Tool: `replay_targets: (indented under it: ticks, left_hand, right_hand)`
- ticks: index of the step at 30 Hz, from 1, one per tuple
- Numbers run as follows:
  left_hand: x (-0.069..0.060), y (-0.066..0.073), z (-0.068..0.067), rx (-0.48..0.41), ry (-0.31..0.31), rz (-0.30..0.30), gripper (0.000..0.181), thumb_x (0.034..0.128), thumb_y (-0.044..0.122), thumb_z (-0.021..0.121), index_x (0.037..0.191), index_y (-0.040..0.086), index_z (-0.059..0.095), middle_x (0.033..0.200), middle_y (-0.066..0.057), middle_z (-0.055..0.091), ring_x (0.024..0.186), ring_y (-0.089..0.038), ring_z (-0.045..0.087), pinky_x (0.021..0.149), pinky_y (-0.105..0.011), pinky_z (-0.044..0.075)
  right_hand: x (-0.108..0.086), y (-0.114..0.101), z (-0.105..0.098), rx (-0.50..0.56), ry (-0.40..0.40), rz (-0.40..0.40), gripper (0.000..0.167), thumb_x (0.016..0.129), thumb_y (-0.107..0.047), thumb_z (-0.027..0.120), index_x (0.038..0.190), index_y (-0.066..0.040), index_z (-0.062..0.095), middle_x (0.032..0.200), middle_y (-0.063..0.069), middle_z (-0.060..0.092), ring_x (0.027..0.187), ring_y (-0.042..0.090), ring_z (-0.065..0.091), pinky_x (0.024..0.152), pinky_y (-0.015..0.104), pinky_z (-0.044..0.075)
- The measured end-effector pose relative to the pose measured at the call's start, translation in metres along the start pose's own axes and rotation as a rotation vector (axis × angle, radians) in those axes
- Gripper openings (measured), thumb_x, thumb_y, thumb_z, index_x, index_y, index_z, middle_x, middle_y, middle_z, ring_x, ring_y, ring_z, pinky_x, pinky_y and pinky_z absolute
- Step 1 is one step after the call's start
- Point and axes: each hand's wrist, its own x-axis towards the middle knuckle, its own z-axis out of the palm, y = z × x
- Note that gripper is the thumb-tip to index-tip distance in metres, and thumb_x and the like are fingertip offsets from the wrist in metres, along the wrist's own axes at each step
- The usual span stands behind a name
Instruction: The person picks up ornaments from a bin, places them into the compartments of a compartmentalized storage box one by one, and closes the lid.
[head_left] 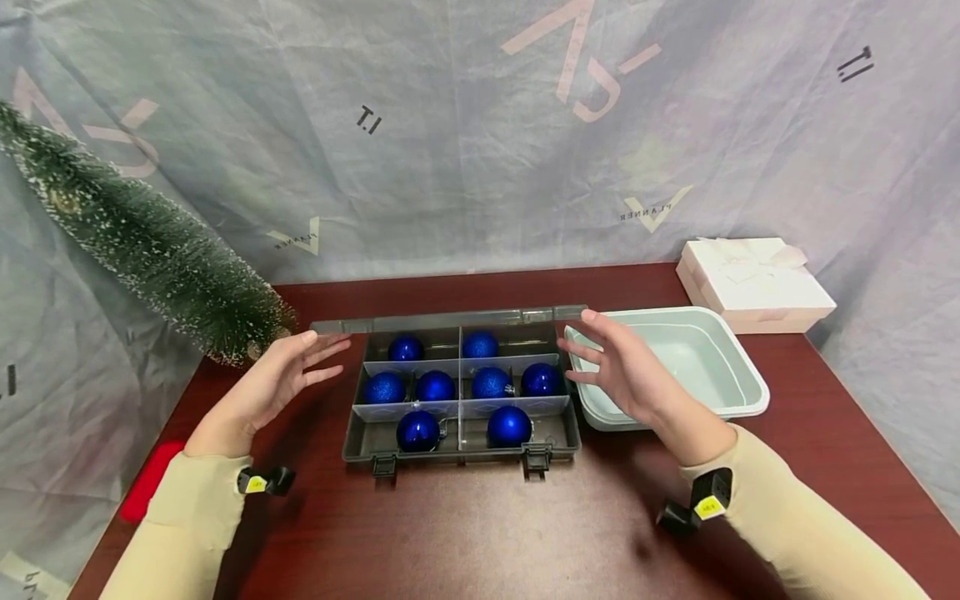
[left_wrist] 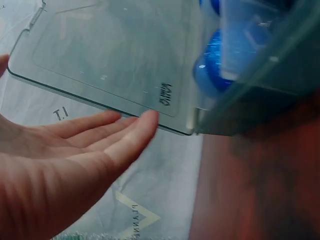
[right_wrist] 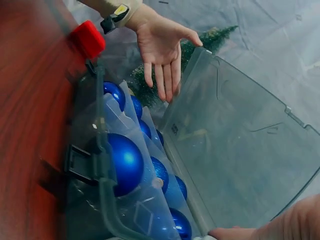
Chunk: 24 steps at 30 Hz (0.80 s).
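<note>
A grey see-through divider box [head_left: 461, 457] sits on the table with its clear lid [right_wrist: 245, 115] raised on the far side. Several blue Christmas balls [head_left: 418, 432], some glossy and some glittery, lie in its compartments. My left hand [head_left: 281, 375] is at the lid's left edge, fingers straight, thumb by the upper corner. On the other side my right hand [head_left: 630, 375] is held likewise, its thumb at the lid's upper right corner. In the left wrist view the left fingertips [left_wrist: 150, 117] lie along the lid's edge; whether they touch it I cannot tell.
Right of the box stands a pale green plastic basin [head_left: 742, 396], partly behind the right hand. A white gift box [head_left: 772, 283] with a ribbon lies at the back right. At the left stands a frosted small Christmas tree [head_left: 165, 250], and a red object [head_left: 150, 483] lies near the left sleeve.
</note>
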Motion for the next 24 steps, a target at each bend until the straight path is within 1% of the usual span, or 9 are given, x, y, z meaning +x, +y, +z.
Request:
replay_targets:
  ticks: [3,5,7,9,12,16,18,21,24]
  left_hand:
    - [-0.004,-0.009,0.002,-0.039,-0.032,0.065,0.039,0.1118,0.013,0.036,0.094,0.017,0.070,0.124,0.002,0.068,0.129,-0.013,0.056,0.099,-0.034,0.049]
    - [-0.007,-0.014,0.002,-0.035,-0.049,0.099,0.039,0.1112,0.009,0.034,0.111,0.015,0.072,0.128,0.003,0.066,0.130,-0.013,0.055,0.100,-0.034,0.048]
    - [-0.011,-0.019,0.003,-0.025,-0.049,0.122,0.041,0.1104,0.006,0.033,0.130,0.013,0.068,0.136,0.002,0.063,0.130,-0.013,0.054,0.101,-0.033,0.048]
    - [-0.014,-0.024,0.004,-0.009,-0.038,0.136,0.043,0.1091,0.003,0.032,0.140,0.012,0.061,0.140,0.001,0.060,0.130,-0.012,0.054,0.101,-0.032,0.047]
    - [-0.020,-0.032,0.005,0.011,-0.022,0.147,0.045,0.1070,-0.001,0.033,0.149,0.003,0.050,0.144,0.000,0.057,0.128,-0.013,0.055,0.103,-0.032,0.046]
    - [-0.029,-0.041,0.002,0.041,-0.030,0.140,0.049,0.1057,-0.003,0.035,0.154,-0.004,0.039,0.147,-0.001,0.055,0.127,-0.015,0.057,0.106,-0.029,0.042]
    - [-0.033,-0.044,0.001,0.055,-0.034,0.127,0.051,0.1049,-0.006,0.037,0.155,-0.004,0.036,0.148,0.000,0.054,0.128,-0.013,0.056,0.106,-0.026,0.041]
    - [-0.040,-0.048,0.000,0.082,-0.033,0.106,0.054,0.1027,-0.009,0.041,0.156,-0.005,0.034,0.152,0.000,0.050,0.135,-0.011,0.049,0.106,-0.023,0.039]
    - [-0.045,-0.053,-0.001,0.128,-0.032,0.103,0.057,0.0998,-0.013,0.045,0.155,-0.008,0.033,0.155,-0.001,0.047,0.141,-0.010,0.042,0.106,-0.023,0.039]
  right_hand:
    - [-0.004,0.005,0.001,0.005,0.016,-0.033,0.049,0.106,-0.031,0.044,0.146,-0.005,0.032,0.166,0.019,0.013,0.149,0.043,0.021,0.114,0.066,0.020]
    - [-0.007,0.007,0.002,0.010,0.034,-0.055,0.025,0.105,-0.027,0.045,0.124,-0.012,0.052,0.160,0.015,0.027,0.148,0.043,0.024,0.114,0.064,0.021]
    - [-0.011,0.009,0.002,-0.015,0.043,-0.066,0.029,0.105,-0.025,0.045,0.128,-0.009,0.054,0.161,0.015,0.025,0.148,0.043,0.025,0.115,0.062,0.020]
    - [-0.013,0.012,0.001,-0.054,0.041,-0.077,0.042,0.106,-0.023,0.045,0.141,-0.002,0.053,0.162,0.015,0.026,0.148,0.041,0.025,0.116,0.060,0.019]
    - [-0.020,0.016,-0.001,-0.132,0.022,-0.091,0.066,0.107,-0.020,0.044,0.157,0.012,0.016,0.168,0.019,0.010,0.152,0.035,0.017,0.117,0.056,0.018]
    - [-0.031,0.020,-0.005,-0.186,0.006,-0.106,0.063,0.107,-0.015,0.048,0.156,0.013,0.021,0.166,0.022,0.014,0.152,0.030,0.012,0.116,0.046,0.026]
    - [-0.037,0.022,-0.006,-0.207,0.006,-0.103,0.062,0.107,-0.013,0.051,0.155,0.014,0.023,0.164,0.024,0.019,0.150,0.028,0.021,0.112,0.038,0.034]
    - [-0.044,0.027,-0.007,-0.280,0.022,-0.092,0.060,0.105,-0.010,0.056,0.153,0.015,0.030,0.158,0.027,0.033,0.137,0.018,0.045,0.103,0.026,0.043]
    - [-0.051,0.033,-0.007,-0.377,0.035,-0.100,0.057,0.103,-0.009,0.060,0.150,0.014,0.038,0.149,0.028,0.046,0.126,0.013,0.055,0.097,0.020,0.045]
